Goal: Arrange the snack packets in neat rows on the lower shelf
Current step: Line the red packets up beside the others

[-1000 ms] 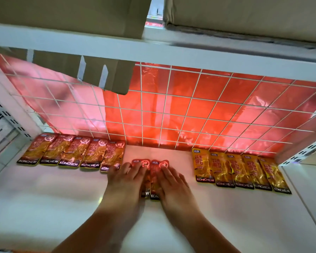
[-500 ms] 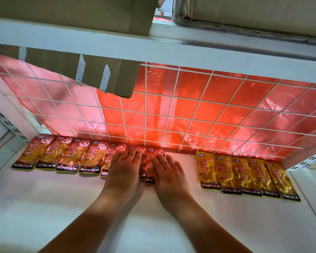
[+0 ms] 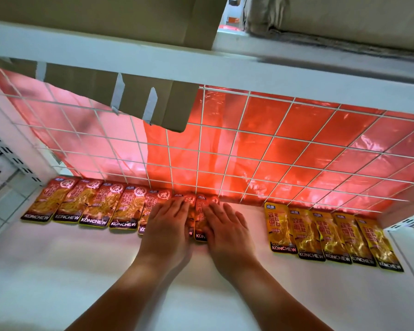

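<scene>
L hand [image 3: 169,219], R hand [image 3: 227,223] flat, palms down on packets [image 3: 199,216]

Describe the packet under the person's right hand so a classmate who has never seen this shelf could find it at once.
Start at the white wire grid backing the lower shelf, and follow the row of red packets rightward from the left wall. The last one, the red packet nearest the gap before the yellow packets, is it. Only this one lies under the fingers of the right hand.
</scene>
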`<state>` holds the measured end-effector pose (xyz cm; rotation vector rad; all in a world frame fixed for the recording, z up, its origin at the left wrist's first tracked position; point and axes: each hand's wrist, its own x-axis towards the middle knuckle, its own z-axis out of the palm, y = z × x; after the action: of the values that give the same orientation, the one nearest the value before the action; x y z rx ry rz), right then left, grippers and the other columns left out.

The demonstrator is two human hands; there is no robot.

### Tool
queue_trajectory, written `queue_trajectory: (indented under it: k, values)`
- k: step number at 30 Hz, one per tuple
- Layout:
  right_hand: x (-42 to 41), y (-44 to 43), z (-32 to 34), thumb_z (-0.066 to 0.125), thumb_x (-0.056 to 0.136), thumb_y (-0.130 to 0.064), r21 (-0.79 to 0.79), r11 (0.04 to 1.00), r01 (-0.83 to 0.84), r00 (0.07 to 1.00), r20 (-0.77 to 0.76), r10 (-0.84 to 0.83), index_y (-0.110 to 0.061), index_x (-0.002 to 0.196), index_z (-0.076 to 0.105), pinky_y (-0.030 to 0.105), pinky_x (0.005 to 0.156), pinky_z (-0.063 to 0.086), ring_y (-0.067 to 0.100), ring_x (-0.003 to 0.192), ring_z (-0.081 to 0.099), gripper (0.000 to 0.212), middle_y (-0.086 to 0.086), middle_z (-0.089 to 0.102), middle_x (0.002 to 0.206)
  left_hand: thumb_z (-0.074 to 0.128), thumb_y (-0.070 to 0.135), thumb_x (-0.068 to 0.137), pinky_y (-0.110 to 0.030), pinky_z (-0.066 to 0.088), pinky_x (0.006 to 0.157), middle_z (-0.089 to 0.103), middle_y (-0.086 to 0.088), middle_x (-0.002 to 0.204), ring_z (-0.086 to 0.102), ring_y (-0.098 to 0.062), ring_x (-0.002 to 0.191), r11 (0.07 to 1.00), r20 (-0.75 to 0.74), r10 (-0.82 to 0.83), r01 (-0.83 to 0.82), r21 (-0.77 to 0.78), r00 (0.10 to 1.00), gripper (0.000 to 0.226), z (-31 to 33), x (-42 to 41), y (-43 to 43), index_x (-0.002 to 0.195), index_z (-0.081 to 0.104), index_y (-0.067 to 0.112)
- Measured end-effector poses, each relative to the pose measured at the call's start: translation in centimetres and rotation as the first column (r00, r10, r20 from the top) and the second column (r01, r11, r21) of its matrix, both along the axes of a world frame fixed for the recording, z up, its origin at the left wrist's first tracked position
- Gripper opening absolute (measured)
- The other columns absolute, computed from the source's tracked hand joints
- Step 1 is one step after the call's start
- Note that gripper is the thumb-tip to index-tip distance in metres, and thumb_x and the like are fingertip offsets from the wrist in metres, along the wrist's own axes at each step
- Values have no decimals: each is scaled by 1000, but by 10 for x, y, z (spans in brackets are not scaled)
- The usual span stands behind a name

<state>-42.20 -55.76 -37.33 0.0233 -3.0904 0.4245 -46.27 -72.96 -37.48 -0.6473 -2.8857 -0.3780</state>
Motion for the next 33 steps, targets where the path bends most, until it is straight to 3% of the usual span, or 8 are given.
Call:
queue_trajectory:
  k: [4,8,15,21,28,33]
  values:
    - [-1,0,-3,28,99,-48,8,1000,11,999,-31,-11,-34,151,43,43,118,28,24,148,34,55,-8,37,159,45,33,93,-43,30,114,65,-10,138,58,-29,129,1000,-34,-11,11,-3,999,52,0,2,3,135,66,10]
    - [0,0,-5,32,99,-47,27,999,21,998,-54,-20,-34,149,46,42,115,32,24,145,39,53,-7,41,157,50,27,90,-43,30,112,64,-10,139,58,-30,130,1000,-72,-25,25,-9,997,51,-5,-2,1,136,65,8]
    - [-1,-1,-4,24,99,-50,25,1000,18,999,-39,-17,-36,153,39,41,118,25,23,150,30,57,-9,33,161,41,29,93,-51,32,115,58,-9,146,52,-31,137,1000,-27,4,-4,-16,1000,56,-11,-4,2,142,59,10]
    - [0,0,-9,30,101,-50,23,999,28,997,-66,-27,-37,152,40,37,117,22,23,148,34,54,-8,35,160,37,27,85,-54,35,116,53,-8,152,46,-30,144,1000,1,-7,7,-11,1000,67,-11,-4,0,149,53,11]
    - [0,2,-5,26,100,-53,-34,999,26,998,-59,-28,-36,153,38,37,119,17,19,150,27,57,-10,31,162,41,29,98,-51,34,116,62,-7,141,55,-30,134,998,-90,18,-13,55,996,49,-10,-1,4,137,65,12]
    - [0,1,-4,21,98,-58,-37,999,24,999,-47,-25,-36,153,38,41,121,20,19,151,25,62,-11,31,162,40,32,99,-51,34,116,64,-5,140,55,-29,134,999,-86,20,-17,44,996,50,-11,-2,4,136,65,13]
